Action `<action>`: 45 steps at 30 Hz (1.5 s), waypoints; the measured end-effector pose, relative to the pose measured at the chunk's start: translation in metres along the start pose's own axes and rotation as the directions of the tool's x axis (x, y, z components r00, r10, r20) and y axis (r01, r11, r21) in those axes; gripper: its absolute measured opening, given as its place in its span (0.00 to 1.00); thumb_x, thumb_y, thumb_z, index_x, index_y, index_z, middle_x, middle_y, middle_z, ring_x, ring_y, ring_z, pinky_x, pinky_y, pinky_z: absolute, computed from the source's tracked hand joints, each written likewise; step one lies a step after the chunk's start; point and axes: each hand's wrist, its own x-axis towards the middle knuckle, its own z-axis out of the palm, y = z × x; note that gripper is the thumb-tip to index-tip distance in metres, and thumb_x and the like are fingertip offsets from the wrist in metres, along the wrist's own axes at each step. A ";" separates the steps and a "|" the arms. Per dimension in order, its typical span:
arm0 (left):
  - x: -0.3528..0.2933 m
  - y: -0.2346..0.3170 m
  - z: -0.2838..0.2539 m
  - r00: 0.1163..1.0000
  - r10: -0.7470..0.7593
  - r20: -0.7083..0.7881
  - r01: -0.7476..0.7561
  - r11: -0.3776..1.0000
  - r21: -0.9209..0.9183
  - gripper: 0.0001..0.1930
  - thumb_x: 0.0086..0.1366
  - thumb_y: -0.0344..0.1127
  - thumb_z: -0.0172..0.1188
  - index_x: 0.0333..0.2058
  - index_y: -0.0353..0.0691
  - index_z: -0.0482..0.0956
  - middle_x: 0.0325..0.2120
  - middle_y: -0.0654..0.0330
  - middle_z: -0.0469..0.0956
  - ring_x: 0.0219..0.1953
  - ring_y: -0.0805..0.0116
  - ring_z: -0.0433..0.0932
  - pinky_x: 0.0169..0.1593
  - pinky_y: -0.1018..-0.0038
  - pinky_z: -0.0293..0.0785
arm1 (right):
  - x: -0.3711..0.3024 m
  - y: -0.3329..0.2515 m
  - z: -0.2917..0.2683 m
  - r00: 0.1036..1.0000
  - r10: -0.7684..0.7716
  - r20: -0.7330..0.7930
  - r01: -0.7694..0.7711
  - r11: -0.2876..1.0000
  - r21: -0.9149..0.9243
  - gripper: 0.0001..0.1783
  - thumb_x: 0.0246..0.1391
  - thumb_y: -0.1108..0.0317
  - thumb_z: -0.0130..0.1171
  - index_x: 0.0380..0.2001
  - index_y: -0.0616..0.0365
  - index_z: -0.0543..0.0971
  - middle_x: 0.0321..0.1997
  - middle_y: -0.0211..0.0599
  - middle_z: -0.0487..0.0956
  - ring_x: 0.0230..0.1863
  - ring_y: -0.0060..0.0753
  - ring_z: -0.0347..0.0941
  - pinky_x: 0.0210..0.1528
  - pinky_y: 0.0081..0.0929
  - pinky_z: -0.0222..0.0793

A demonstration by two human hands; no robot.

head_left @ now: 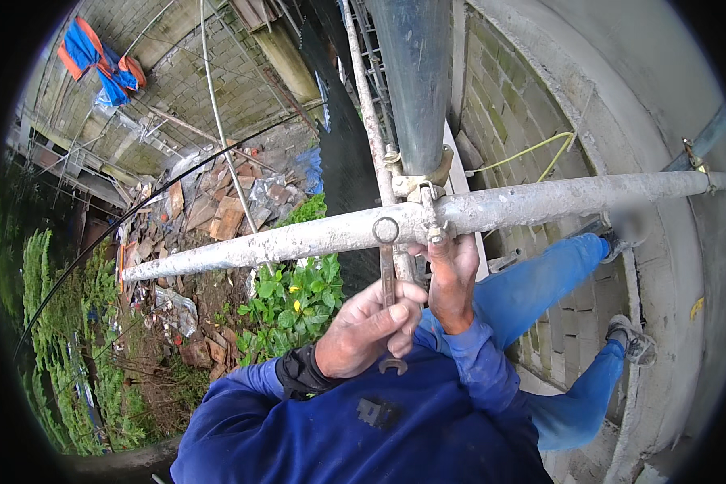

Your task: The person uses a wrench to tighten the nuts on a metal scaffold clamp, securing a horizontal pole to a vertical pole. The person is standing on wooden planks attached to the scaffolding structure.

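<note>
My left hand (371, 323), with a black band at its wrist, is closed round the shaft of a combination wrench (388, 278). The wrench stands upright, its ring end against the front of a cement-crusted scaffold pipe (298, 241) and its open jaw showing below my fist. To the right of it, the raised fingers of my right hand (455, 282) close on the bolt end of a scaffold clamp (430, 211) at the pipe's underside. Some fingertips are hidden behind the pipe. The clamp sits where the level pipe meets a thick grey upright pipe (415, 89).
Two legs in blue jeans (532, 278) stretch right toward a curved concrete ledge (653, 323). A thinner pipe (367, 97) rises beside the upright. Far below left lie broken boards (226, 218) and green plants (294, 302). A black cable (165, 187) crosses there. A yellow rope (552, 153) hangs right.
</note>
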 end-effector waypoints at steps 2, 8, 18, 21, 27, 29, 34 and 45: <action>-0.011 -0.039 -0.017 0.983 -0.123 0.138 0.131 0.990 -0.053 0.19 0.75 0.41 0.49 0.55 0.34 0.68 0.28 0.62 0.69 0.28 0.74 0.68 0.37 0.70 0.69 | 0.002 0.001 -0.002 0.999 0.018 0.046 -0.017 0.999 -0.029 0.30 0.63 0.53 0.60 0.56 0.65 0.64 0.48 0.38 0.74 0.42 0.26 0.72 0.44 0.25 0.71; -0.018 -0.036 -0.024 0.968 -0.184 0.170 0.130 0.949 0.287 0.26 0.76 0.50 0.43 0.62 0.36 0.64 0.26 0.65 0.65 0.26 0.77 0.63 0.31 0.78 0.61 | 0.001 0.000 -0.003 0.999 0.036 0.009 -0.036 0.998 0.052 0.29 0.63 0.55 0.60 0.56 0.65 0.65 0.48 0.38 0.75 0.40 0.24 0.72 0.42 0.22 0.70; 0.012 0.075 -0.005 0.904 0.422 0.072 -0.324 0.563 0.760 0.22 0.76 0.38 0.46 0.63 0.34 0.67 0.27 0.67 0.67 0.22 0.81 0.64 0.26 0.80 0.63 | 0.002 -0.004 -0.009 0.998 0.049 0.033 -0.048 0.998 -0.039 0.28 0.63 0.57 0.60 0.56 0.67 0.65 0.48 0.39 0.75 0.42 0.26 0.74 0.44 0.24 0.74; 0.019 0.078 -0.006 0.984 0.177 -0.013 -0.083 0.526 0.846 0.22 0.76 0.39 0.47 0.63 0.35 0.67 0.23 0.68 0.67 0.22 0.81 0.67 0.25 0.79 0.65 | 0.004 -0.009 -0.002 0.999 0.006 0.054 -0.005 1.000 -0.008 0.27 0.64 0.58 0.59 0.56 0.67 0.65 0.49 0.39 0.75 0.45 0.27 0.74 0.46 0.26 0.75; 0.017 0.077 -0.011 0.968 0.250 0.023 -0.111 0.344 0.932 0.20 0.75 0.40 0.48 0.60 0.35 0.70 0.21 0.64 0.69 0.24 0.75 0.69 0.31 0.76 0.68 | 0.004 -0.006 -0.008 0.992 -0.014 0.126 0.012 1.000 0.013 0.26 0.65 0.61 0.57 0.57 0.67 0.64 0.50 0.40 0.74 0.48 0.29 0.73 0.48 0.28 0.75; 0.015 0.094 -0.004 0.974 0.227 0.018 -0.091 0.317 0.944 0.20 0.75 0.40 0.48 0.58 0.33 0.72 0.22 0.63 0.70 0.24 0.75 0.70 0.31 0.75 0.69 | 0.004 -0.003 -0.014 0.991 -0.009 0.135 0.012 1.000 -0.025 0.26 0.65 0.61 0.57 0.57 0.68 0.64 0.50 0.41 0.74 0.48 0.29 0.73 0.48 0.29 0.75; 0.006 0.106 0.004 0.799 0.579 0.161 -0.465 0.427 0.775 0.19 0.76 0.40 0.47 0.54 0.31 0.74 0.23 0.62 0.72 0.24 0.73 0.75 0.31 0.76 0.73 | 0.005 0.003 -0.015 0.993 -0.043 0.108 0.050 0.996 -0.067 0.27 0.65 0.60 0.57 0.57 0.68 0.63 0.50 0.42 0.74 0.45 0.30 0.74 0.46 0.28 0.76; 0.010 0.093 0.017 0.749 0.640 0.171 -0.160 -0.076 0.984 0.08 0.69 0.28 0.53 0.45 0.33 0.76 0.23 0.54 0.76 0.22 0.56 0.76 0.28 0.68 0.72 | 0.005 0.007 -0.019 0.996 -0.017 0.084 0.026 0.994 -0.104 0.29 0.64 0.58 0.59 0.57 0.68 0.64 0.47 0.38 0.73 0.38 0.25 0.74 0.42 0.25 0.75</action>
